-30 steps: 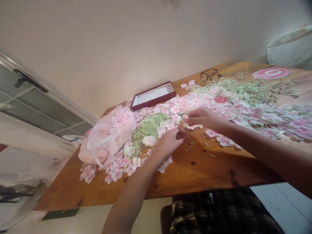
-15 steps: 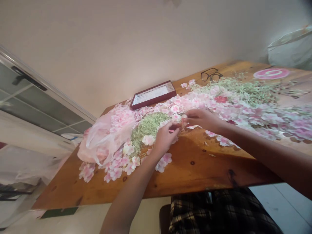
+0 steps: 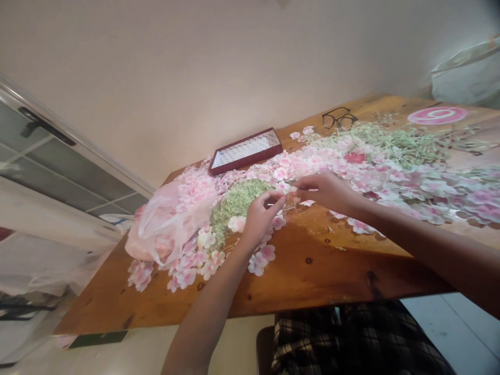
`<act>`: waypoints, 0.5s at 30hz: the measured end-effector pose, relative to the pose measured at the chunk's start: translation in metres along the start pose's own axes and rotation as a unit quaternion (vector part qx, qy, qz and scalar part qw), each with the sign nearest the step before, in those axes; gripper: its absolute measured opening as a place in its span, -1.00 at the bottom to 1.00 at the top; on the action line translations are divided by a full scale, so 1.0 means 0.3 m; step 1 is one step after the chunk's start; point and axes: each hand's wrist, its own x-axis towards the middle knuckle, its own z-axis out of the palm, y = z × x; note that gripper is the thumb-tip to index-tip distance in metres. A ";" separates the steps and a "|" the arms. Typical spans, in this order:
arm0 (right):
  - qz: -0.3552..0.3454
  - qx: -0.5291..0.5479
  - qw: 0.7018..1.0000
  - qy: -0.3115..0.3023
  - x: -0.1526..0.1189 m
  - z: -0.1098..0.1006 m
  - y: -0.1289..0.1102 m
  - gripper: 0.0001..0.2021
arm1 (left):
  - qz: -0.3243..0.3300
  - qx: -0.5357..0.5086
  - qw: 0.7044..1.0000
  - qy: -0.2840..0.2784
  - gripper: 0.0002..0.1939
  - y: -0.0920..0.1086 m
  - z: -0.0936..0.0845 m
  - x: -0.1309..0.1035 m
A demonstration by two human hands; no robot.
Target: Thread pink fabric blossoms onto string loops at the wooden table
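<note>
My left hand (image 3: 262, 212) is closed in a pinch over the middle of the wooden table (image 3: 289, 286). Whatever lies between its thumb and fingers is too small to name. Just to the right, my right hand (image 3: 324, 190) has its fingertips pressed together, with something small and pale at their tips that I cannot make out. A narrow gap separates the two sets of fingertips. Loose pink-and-white artificial petals (image 3: 289, 166) lie behind both hands. Beside my left hand is a heap of small pale-green artificial sprigs (image 3: 238, 200).
A dark red open box (image 3: 244, 162) with a patterned lining stands against the wall. Left of the green heap lies a clear plastic bag (image 3: 167, 219) of pink petals. Eyeglasses (image 3: 339, 121), green stems (image 3: 410, 143) and a round pink sign (image 3: 437, 115) occupy the far right.
My fingertips were almost together around a small pinkish-orange thing; now they are a little further apart. The left hand has shifted slightly left and up. The petals and box look unmoved.
</note>
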 end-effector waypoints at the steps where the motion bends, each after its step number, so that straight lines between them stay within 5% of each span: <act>1: 0.002 -0.007 1.000 0.001 -0.001 0.000 0.000 -0.82 | 0.000 0.001 1.000 0.001 -0.74 -0.001 0.000 0.000; 15: 0.000 -0.014 1.000 0.008 0.000 0.008 0.007 -0.80 | -0.006 -0.001 1.000 0.009 -0.76 0.002 0.003 -0.006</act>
